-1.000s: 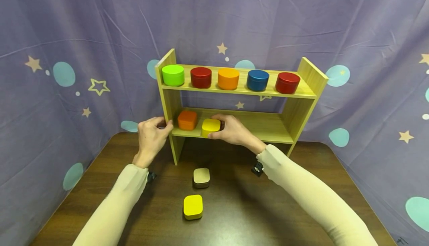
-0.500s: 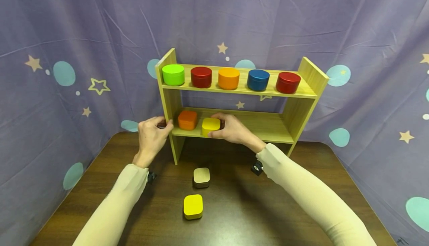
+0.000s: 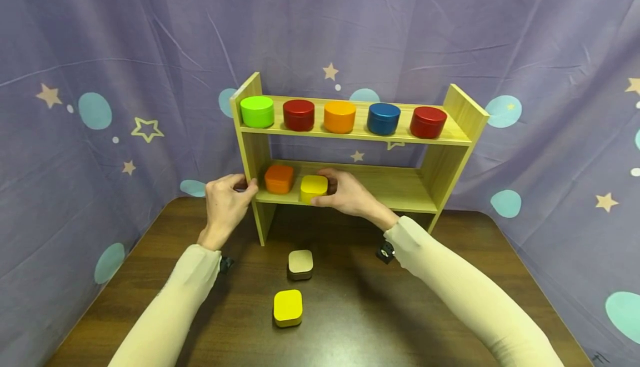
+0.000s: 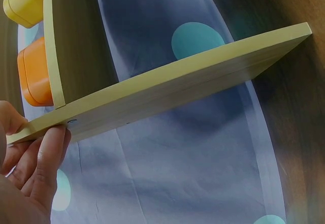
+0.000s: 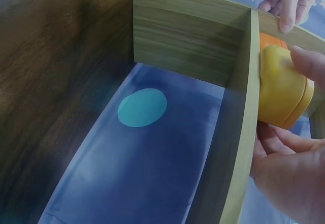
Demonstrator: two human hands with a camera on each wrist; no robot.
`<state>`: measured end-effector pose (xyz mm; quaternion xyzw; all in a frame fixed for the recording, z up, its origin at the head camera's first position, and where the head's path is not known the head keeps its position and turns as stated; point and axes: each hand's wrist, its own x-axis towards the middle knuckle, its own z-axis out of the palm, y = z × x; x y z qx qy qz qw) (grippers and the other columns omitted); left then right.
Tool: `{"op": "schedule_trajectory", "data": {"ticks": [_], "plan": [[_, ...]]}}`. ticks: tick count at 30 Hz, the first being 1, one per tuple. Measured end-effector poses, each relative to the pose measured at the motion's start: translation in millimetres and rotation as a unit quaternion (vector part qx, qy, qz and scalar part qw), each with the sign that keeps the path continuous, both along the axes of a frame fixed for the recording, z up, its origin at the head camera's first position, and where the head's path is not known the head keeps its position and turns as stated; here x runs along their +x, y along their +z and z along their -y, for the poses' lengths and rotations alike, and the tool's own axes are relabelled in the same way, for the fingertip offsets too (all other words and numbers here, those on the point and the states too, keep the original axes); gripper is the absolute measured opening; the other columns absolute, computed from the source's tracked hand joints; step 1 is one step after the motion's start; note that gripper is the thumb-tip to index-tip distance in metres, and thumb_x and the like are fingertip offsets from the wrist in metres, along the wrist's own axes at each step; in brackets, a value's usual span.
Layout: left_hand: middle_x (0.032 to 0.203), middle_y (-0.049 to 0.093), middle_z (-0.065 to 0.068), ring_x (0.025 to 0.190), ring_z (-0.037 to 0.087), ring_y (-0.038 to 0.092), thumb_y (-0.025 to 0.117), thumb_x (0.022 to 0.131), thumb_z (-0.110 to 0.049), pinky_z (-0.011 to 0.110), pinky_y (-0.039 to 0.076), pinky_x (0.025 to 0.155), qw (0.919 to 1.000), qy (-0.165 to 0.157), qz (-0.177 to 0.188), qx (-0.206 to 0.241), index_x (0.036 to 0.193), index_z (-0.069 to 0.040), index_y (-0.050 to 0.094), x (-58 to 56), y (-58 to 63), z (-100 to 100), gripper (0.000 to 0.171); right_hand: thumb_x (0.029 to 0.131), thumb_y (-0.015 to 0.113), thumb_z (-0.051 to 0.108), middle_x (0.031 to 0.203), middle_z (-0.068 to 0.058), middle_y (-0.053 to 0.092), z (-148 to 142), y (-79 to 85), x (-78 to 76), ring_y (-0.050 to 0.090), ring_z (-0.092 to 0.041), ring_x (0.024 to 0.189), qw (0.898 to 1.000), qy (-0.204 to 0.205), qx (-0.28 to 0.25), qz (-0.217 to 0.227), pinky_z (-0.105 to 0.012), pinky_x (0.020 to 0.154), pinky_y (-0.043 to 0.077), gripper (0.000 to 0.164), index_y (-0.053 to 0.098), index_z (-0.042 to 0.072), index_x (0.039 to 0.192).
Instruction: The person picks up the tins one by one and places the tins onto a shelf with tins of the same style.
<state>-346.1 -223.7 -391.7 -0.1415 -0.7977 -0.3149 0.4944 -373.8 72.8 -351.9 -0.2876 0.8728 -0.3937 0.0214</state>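
Note:
On the lower board of a two-tier wooden shelf (image 3: 385,186) stands a square yellow tin (image 3: 314,187), its lid on top. My right hand (image 3: 347,194) grips this tin from its right side, thumb at the front and fingers behind; the right wrist view shows the yellow tin (image 5: 282,89) between thumb and fingers. Just left of it sits a square orange tin (image 3: 279,179), apart from it. My left hand (image 3: 226,206) pinches the front edge of the shelf's left side panel; in the left wrist view, thumb and fingers of the left hand (image 4: 35,165) lie on either side of that panel.
Along the upper board stand round tins: green (image 3: 257,112), red (image 3: 299,115), orange (image 3: 339,117), blue (image 3: 383,119) and another red tin (image 3: 428,122). On the dark wooden table (image 3: 380,317) lie a pale gold square tin (image 3: 300,265) and a second yellow square tin (image 3: 288,308).
Hardly anything differs. The yellow tin and my right hand stay at the same spot on the lower board, and my left hand keeps its hold on the side panel.

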Motion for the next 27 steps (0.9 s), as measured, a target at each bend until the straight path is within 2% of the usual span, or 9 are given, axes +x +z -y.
{"op": "schedule_trajectory", "data": {"ticks": [5,13,21,27], "plan": [[0.062,0.073,0.015,0.051,0.029,0.066,0.076,0.084,-0.006,0.015,0.039,0.058,1.0000,-0.002,-0.001,0.002,0.063,-0.001,0.073,-0.3,0.1,0.3,0.022,0.090,0.087,0.027,0.147,-0.023,0.069,-3.6,0.6,6.8,0.070,-0.038,0.130,1.000,-0.012,-0.005,0.011,-0.052,0.114,0.055,0.084,0.049,-0.001,0.160],[0.065,0.076,0.015,0.053,0.031,0.070,0.076,0.085,-0.006,0.009,0.038,0.060,0.9999,-0.009,0.006,0.007,0.067,0.000,0.076,-0.2,0.5,0.3,0.019,0.090,0.087,0.026,0.158,-0.022,0.061,-13.0,-1.4,18.8,0.066,-0.040,0.138,0.999,-0.031,-0.015,0.009,-0.052,0.117,0.053,0.087,0.046,-0.002,0.162],[0.067,0.077,0.016,0.054,0.031,0.071,0.076,0.085,-0.007,0.010,0.040,0.059,0.9998,-0.008,0.017,0.002,0.068,0.000,0.077,1.0,0.4,0.2,0.019,0.090,0.088,0.026,0.153,-0.021,0.065,-22.0,-5.3,33.2,0.066,-0.040,0.138,0.997,-0.057,-0.045,-0.012,-0.052,0.118,0.052,0.084,0.049,-0.002,0.159],[0.066,0.076,0.016,0.054,0.029,0.069,0.076,0.085,-0.007,0.011,0.039,0.058,0.9998,-0.006,0.015,0.007,0.068,0.000,0.076,1.1,0.6,0.4,0.019,0.088,0.090,0.023,0.149,-0.021,0.067,-28.6,-6.5,43.5,0.067,-0.039,0.136,0.996,-0.061,-0.068,-0.016,-0.053,0.118,0.052,0.082,0.052,-0.002,0.156]]}}
